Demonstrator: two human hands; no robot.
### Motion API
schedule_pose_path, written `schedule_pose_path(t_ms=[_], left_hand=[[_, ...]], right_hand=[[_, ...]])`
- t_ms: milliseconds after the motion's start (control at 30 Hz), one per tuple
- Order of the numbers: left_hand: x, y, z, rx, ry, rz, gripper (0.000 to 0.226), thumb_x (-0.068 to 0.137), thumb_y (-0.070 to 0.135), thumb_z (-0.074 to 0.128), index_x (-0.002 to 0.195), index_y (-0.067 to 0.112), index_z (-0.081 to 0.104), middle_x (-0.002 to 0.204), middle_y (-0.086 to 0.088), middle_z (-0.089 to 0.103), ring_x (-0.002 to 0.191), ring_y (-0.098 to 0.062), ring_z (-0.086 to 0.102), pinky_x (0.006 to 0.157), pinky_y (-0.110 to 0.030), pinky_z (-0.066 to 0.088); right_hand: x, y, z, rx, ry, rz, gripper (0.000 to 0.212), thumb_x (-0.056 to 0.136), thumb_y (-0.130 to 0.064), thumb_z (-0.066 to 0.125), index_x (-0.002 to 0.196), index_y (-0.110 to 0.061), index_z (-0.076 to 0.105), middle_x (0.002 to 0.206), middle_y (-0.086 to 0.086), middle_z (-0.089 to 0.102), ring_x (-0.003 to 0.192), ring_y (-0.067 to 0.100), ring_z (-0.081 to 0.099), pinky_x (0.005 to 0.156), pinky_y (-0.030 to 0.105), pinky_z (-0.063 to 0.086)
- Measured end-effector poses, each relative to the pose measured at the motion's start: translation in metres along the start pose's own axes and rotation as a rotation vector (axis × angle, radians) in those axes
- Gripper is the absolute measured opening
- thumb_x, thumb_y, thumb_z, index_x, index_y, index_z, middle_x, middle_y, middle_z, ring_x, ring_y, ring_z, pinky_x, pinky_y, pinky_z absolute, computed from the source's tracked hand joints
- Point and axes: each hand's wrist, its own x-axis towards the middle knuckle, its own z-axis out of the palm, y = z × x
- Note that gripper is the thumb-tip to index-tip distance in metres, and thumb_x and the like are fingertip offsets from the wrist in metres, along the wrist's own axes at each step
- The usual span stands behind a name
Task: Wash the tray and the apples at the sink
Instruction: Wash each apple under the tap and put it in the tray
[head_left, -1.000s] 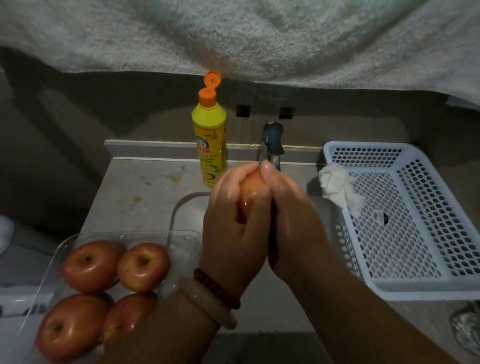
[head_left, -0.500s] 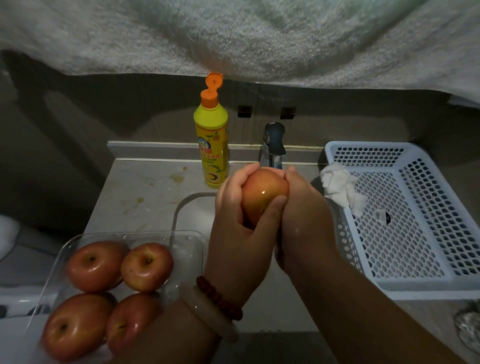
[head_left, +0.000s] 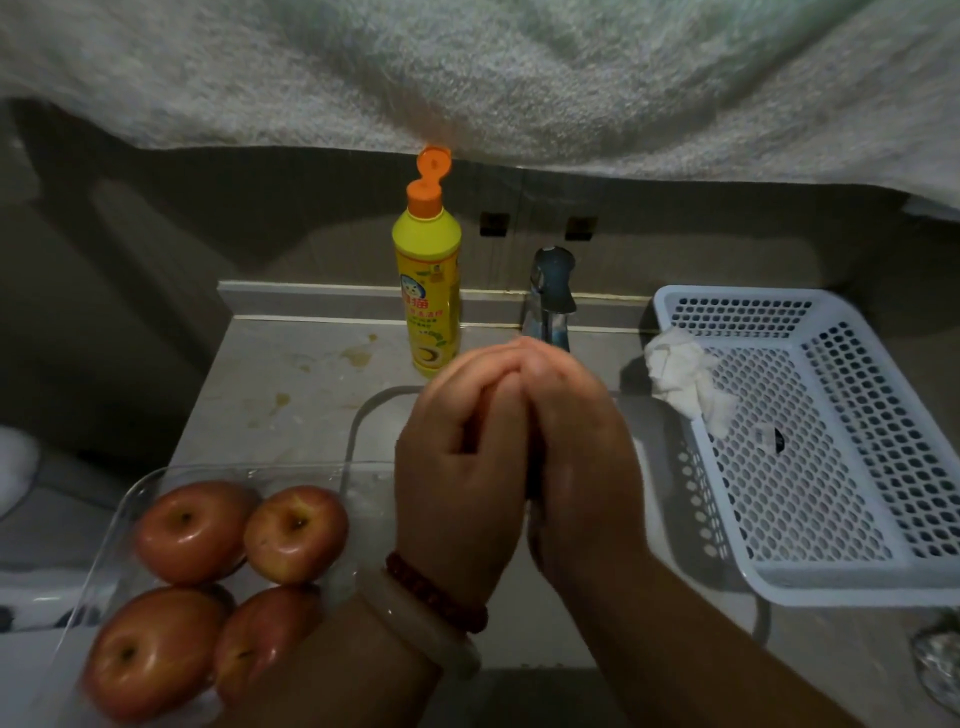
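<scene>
Over the sink (head_left: 358, 431), just below the faucet (head_left: 553, 291), my left hand (head_left: 457, 457) and my right hand (head_left: 582, 441) are cupped together round one apple. Their fingers meet on top and hide it almost entirely. At the lower left a clear plastic tray (head_left: 130, 499) holds several wet red apples, among them one at the back left (head_left: 195, 530), one at the back right (head_left: 296, 532) and one at the front left (head_left: 148, 654). My left forearm, with a bead bracelet and a pale bangle, crosses the tray's near right corner.
A yellow dish soap bottle (head_left: 428, 291) with its orange cap flipped open stands behind the sink. To the right, a white perforated basket (head_left: 831, 441) has a crumpled white cloth (head_left: 685, 379) on its left rim. A pale towel (head_left: 467, 78) hangs overhead.
The apple showed between my hands half a second ago. Both hands have since closed over it and turned, so it is covered. The tray apples have not moved.
</scene>
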Motion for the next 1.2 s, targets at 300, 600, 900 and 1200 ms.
schedule_pose_path(t_ms=[300, 600, 900, 1200], left_hand=[[0.014, 0.002, -0.003, -0.621, -0.391, -0.587, 0.031, 0.097, 0.046, 0.044, 0.099, 0.018, 0.057, 0.087, 0.002, 0.064, 0.08, -0.009, 0.063, 0.07, -0.017, 0.052], [-0.001, -0.007, 0.01, -0.035, -0.062, -0.144, 0.025, 0.104, 0.018, 0.034, 0.122, 0.03, 0.047, 0.115, 0.026, 0.048, 0.112, 0.019, 0.045, 0.088, 0.0, 0.037], [-0.003, 0.004, 0.016, -0.356, -0.084, -0.474, 0.021, 0.091, 0.04, 0.049, 0.109, 0.036, 0.059, 0.107, 0.01, 0.064, 0.093, 0.003, 0.062, 0.07, -0.016, 0.054], [-0.002, 0.009, 0.026, -0.365, -0.082, -0.501, 0.015, 0.084, 0.056, 0.058, 0.099, 0.058, 0.056, 0.098, 0.04, 0.058, 0.093, 0.013, 0.059, 0.066, -0.014, 0.053]], right_hand=[[0.004, 0.009, -0.011, -0.664, 0.021, -0.734, 0.03, 0.096, -0.031, 0.044, 0.114, -0.01, 0.058, 0.114, 0.003, 0.058, 0.106, 0.011, 0.056, 0.089, 0.031, 0.05], [0.006, -0.009, -0.008, 0.086, -0.047, 0.13, 0.036, 0.075, -0.04, 0.066, 0.11, -0.032, 0.063, 0.112, -0.009, 0.064, 0.101, 0.016, 0.066, 0.074, 0.041, 0.06], [0.005, -0.006, -0.015, -0.196, 0.108, -0.038, 0.023, 0.097, -0.049, 0.044, 0.113, -0.048, 0.059, 0.112, -0.032, 0.056, 0.102, -0.007, 0.057, 0.086, 0.037, 0.057], [0.012, -0.011, -0.019, -0.043, 0.194, 0.056, 0.02, 0.097, -0.037, 0.048, 0.104, -0.045, 0.065, 0.108, -0.02, 0.061, 0.1, 0.008, 0.061, 0.079, 0.035, 0.059]])
